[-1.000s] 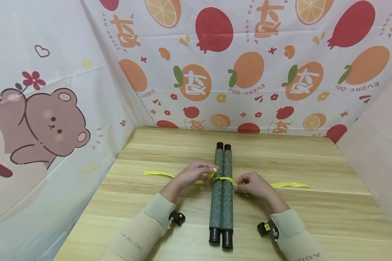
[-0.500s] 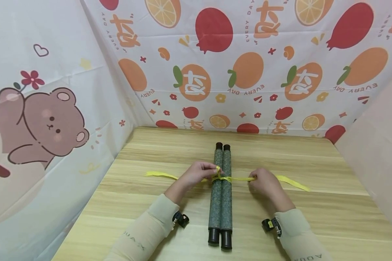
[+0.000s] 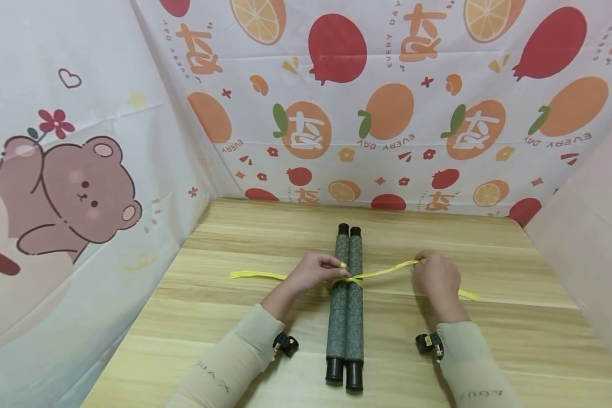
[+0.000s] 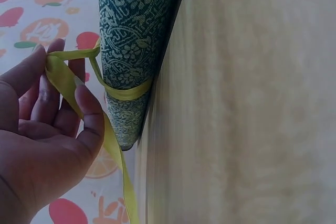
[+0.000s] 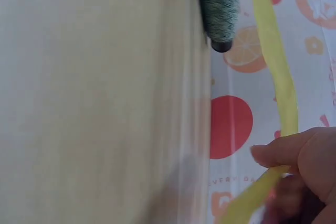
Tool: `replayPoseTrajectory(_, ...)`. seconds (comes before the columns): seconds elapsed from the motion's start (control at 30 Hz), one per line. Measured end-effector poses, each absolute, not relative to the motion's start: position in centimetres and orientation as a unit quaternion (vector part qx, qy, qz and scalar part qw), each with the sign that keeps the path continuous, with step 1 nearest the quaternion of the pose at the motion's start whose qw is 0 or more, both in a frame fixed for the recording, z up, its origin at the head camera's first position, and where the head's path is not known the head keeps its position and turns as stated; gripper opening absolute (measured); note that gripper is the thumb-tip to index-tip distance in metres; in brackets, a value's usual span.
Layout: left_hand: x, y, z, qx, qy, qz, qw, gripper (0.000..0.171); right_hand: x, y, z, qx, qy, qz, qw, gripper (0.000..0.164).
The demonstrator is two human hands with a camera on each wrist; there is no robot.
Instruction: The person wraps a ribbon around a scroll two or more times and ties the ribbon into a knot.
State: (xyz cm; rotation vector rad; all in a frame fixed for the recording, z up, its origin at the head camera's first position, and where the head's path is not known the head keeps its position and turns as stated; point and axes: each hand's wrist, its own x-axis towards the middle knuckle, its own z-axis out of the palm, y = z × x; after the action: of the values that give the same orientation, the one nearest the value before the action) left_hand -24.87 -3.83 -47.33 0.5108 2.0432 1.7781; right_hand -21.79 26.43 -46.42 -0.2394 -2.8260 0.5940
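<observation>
While one end of the ribbon (image 3: 256,274) stretches out at far left over the table (image 3: 148,334), the left hand (image 3: 313,271) pinches a fold of it in its fingertips, close to two rolls (image 3: 338,323). These lie side by side, the ribbon wrapped round their middle. From there it runs across to the right hand (image 3: 437,277), whose thumb and fingers clamp it; the other end shows beyond.
</observation>
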Motion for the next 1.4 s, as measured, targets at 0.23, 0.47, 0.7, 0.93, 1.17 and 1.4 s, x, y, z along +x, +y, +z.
replayPoseTrajectory(0.23, -24.5, -3.7, -47.0, 0.177, 0.736, 0.624, 0.193, 0.02, -23.2, 25.9, -46.4, -0.071, -0.93, 0.343, 0.114, 0.028)
replayPoseTrajectory(0.47, -24.3, -3.5, -46.8, 0.179, 0.755, 0.602, 0.186, 0.017, -24.6, 23.1, -45.4, -0.006, -0.855, 0.512, 0.081, 0.044)
replayPoseTrajectory(0.7, -24.1, -3.3, -46.7, 0.186, 0.763, 0.591, 0.185, 0.019, -25.4, 19.3, -44.0, 0.037, -0.82, 0.567, 0.073, 0.029)
replayPoseTrajectory(0.93, -24.2, -3.3, -47.1, 0.21, 0.761, 0.586, 0.182, 0.019, -26.3, 16.7, -42.6, 0.133, -0.837, 0.529, 0.05, 0.054)
replayPoseTrajectory(1.17, -24.3, -3.4, -47.3, 0.226, 0.76, 0.583, 0.178, 0.018, -26.7, 14.1, -41.1, 0.221, -0.835, 0.504, -0.006, 0.059)
replayPoseTrajectory(1.4, -24.4, -3.5, -47.3, 0.242, 0.761, 0.58, 0.162, 0.016, -26.8, 11.8, -40.8, 0.263, -0.881, 0.382, -0.096, 0.06)
